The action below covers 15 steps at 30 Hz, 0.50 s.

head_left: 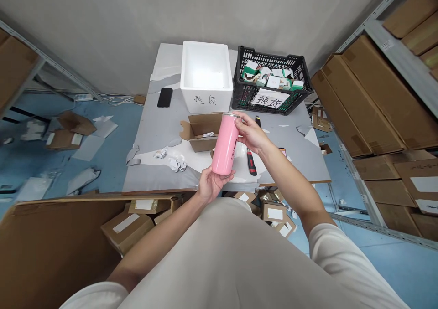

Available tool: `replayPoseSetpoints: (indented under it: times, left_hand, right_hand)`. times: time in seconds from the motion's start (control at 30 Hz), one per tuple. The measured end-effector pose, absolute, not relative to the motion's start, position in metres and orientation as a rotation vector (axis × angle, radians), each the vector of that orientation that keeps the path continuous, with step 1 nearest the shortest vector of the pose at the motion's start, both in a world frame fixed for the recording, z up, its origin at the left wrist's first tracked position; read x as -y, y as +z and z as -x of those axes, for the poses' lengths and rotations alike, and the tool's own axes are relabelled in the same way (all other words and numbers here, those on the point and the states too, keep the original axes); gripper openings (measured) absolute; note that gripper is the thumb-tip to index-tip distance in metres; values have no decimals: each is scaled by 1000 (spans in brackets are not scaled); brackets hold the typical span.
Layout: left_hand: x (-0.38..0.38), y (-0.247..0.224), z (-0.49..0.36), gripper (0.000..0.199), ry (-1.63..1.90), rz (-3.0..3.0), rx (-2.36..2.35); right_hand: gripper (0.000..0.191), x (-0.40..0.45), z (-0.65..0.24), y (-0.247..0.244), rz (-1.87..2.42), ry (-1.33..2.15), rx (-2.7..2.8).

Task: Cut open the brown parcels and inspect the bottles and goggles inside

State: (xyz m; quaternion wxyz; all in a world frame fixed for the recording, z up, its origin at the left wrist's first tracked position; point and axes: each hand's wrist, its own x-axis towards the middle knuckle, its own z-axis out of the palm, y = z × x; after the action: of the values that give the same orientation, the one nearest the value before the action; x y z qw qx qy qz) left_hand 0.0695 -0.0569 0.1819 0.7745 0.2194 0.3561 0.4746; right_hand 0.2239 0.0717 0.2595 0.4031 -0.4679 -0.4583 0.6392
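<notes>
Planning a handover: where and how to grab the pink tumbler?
Likely best around the mid-body of the pink tumbler, from the person's left: the straight, round side is uncovered there, while the right hand holds it near the rim and the left hand at the base.

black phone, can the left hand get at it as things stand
Probably not: the left hand is supporting the pink tumbler. Once free, its way to the phone, left of the open box, looks clear.
</notes>
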Motion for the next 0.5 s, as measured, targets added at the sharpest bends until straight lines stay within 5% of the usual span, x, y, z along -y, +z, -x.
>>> replayPoseSetpoints:
  times: [0.27,0.5]
  left_hand:
    - [55,163,-73,72,1277,-713,-1012]
    - [54,166,-70,57,1307,-570,-999]
  right_hand:
    - [48,-74,-224,259,1200,1561,1233]
    - [56,-76,-231,262,1175,1417,1526]
